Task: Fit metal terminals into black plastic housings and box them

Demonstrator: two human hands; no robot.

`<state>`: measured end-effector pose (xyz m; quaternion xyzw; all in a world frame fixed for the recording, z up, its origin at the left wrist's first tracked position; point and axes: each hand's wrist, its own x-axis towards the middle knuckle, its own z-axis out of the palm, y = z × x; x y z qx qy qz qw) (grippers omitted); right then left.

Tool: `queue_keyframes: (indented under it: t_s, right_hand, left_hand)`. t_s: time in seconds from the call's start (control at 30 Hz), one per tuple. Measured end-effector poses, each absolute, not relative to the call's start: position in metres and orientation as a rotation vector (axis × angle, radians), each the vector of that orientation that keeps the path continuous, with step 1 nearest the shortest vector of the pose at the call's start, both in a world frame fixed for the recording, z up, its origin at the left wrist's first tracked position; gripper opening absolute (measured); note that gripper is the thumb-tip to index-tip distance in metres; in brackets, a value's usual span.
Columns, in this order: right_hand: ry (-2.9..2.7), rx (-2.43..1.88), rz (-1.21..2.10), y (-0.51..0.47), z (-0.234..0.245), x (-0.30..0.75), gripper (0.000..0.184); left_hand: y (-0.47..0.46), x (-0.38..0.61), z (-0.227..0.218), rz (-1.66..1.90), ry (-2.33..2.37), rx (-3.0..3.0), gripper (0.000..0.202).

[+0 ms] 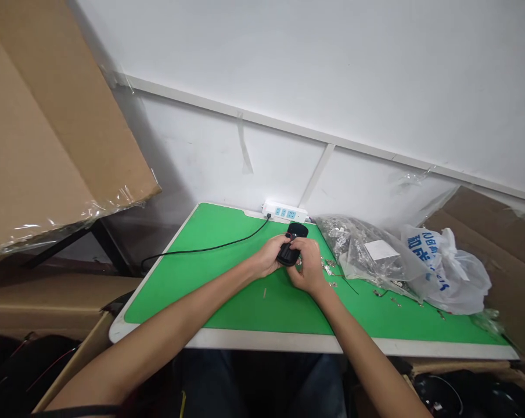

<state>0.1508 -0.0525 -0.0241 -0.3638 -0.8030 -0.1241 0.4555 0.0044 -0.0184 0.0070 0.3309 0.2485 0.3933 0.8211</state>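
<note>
Above the green mat (179, 284) on the table, a black plastic part (298, 230) with a rounded top is held between both hands. My left hand (271, 255) grips its left side, with the thumb on its face. My right hand (309, 261) is closed at its right side, its fingertips pressing on the front. What lies under the right fingertips is too small to make out. Small metal pieces (329, 269) are scattered on the mat just right of my right hand.
A white power strip (285, 211) with a black cable (210, 248) sits at the back edge by the wall. Clear bags of metal parts (353, 244) and a white plastic bag (452, 273) lie at right. Cardboard boxes (49, 116) flank the table; open ones below hold black parts.
</note>
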Motion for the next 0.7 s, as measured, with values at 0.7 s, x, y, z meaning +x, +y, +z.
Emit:
queue_keyframes:
  t_s: [0.7]
  right_hand:
    - [-1.973,-0.88,-0.29,-0.05,-0.026,0.153,0.031]
  left_hand:
    - [-0.018,0.01,-0.005,0.862,0.464,0.604,0.004]
